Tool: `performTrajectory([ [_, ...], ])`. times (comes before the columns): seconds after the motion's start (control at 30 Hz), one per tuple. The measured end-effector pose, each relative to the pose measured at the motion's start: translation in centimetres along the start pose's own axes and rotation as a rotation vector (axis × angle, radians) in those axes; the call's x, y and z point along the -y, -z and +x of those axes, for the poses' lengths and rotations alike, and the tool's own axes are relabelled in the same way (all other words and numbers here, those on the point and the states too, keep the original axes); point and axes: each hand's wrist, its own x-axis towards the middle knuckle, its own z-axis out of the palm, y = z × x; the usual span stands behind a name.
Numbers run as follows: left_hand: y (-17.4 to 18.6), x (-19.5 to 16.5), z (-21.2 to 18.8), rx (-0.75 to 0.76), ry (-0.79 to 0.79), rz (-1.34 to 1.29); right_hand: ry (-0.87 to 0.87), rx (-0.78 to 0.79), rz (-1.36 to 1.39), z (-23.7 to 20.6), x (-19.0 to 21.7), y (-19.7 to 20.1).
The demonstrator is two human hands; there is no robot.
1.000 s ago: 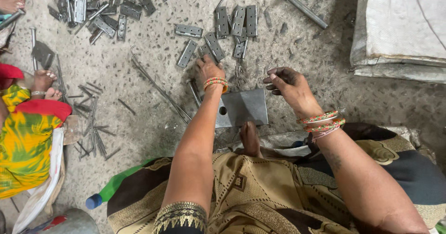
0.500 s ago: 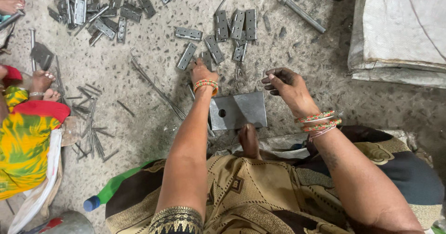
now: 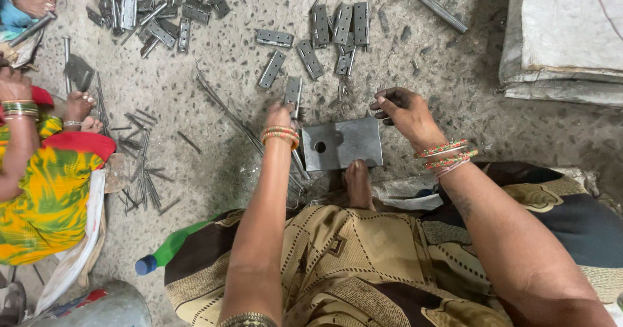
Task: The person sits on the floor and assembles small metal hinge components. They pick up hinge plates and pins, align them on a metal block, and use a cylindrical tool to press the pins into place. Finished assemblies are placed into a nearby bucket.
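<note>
Left hand (image 3: 279, 116) grasps a grey metal hinge (image 3: 293, 95) on the speckled floor (image 3: 214, 145). Right hand (image 3: 405, 109), fingers pinched together, hovers above the square steel plate (image 3: 342, 144).

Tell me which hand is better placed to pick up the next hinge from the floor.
Left. The left hand already touches a flat grey metal hinge; the right hand hovers beyond the square grey steel plate.

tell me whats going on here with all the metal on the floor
A person sits on the floor. Their left hand rests on a metal hinge just beyond a flat steel plate with a hole; their right hand hovers over the plate's far corner, fingers pinched. More hinges and thin rods lie scattered about.
</note>
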Motion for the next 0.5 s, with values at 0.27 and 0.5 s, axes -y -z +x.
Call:
performTrajectory([
  [0.27, -0.3, 5.8, -7.0, 0.011, -0.592, 1.141, -0.011, 0.015, 0.004, 0.4, -0.9, -0.3],
  [0.5, 0.1, 7.6, -7.9, -0.09, -0.896, 0.83, 0.065, -0.014, -0.029, 1.0, -2.6, -0.3],
])
